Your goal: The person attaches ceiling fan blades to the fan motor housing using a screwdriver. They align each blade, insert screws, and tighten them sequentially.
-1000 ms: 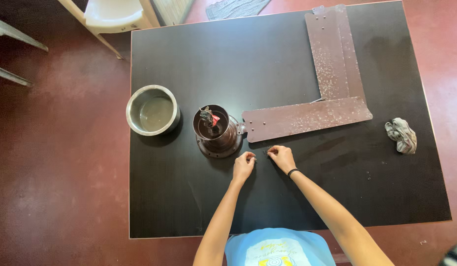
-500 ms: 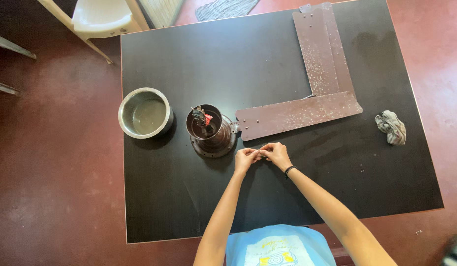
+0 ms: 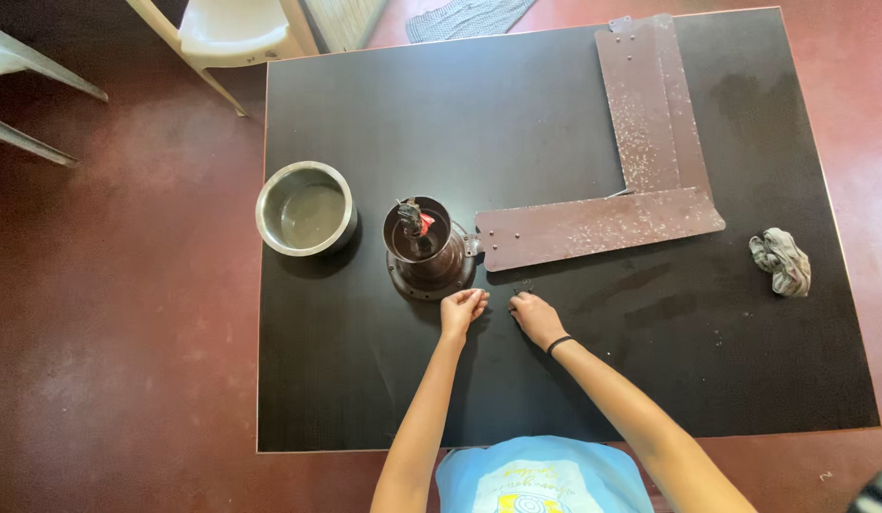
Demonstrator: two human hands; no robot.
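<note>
One dark table [image 3: 574, 114] fills the view, seen from above, with two bare hands at work near its front edge. The left hand [image 3: 462, 310] is curled into a loose fist, fingers folded in, just in front of the base of one brown ceiling-fan motor housing [image 3: 428, 249]; whether it pinches anything cannot be told. The right hand [image 3: 534, 316], with a black band on its wrist, rests on the tabletop with fingers narrowed toward a few tiny dark bits, perhaps screws [image 3: 526, 285], that lie at its fingertips; they are too small to identify for sure.

The motor housing stands upright, open at the top, with wires showing inside, one of them red. It lies just beyond the left hand and up-left of the right hand. Two brown fan blades [image 3: 640, 142] are on the table: one runs from the housing toward the right, the other lies across its far end, forming an L.

One steel bowl [image 3: 306, 207] sits left of the housing, near but apart. One crumpled grey rag [image 3: 781, 260] lies well to the right. One pale plastic chair [image 3: 234, 27] stands beyond the table's far left corner.
</note>
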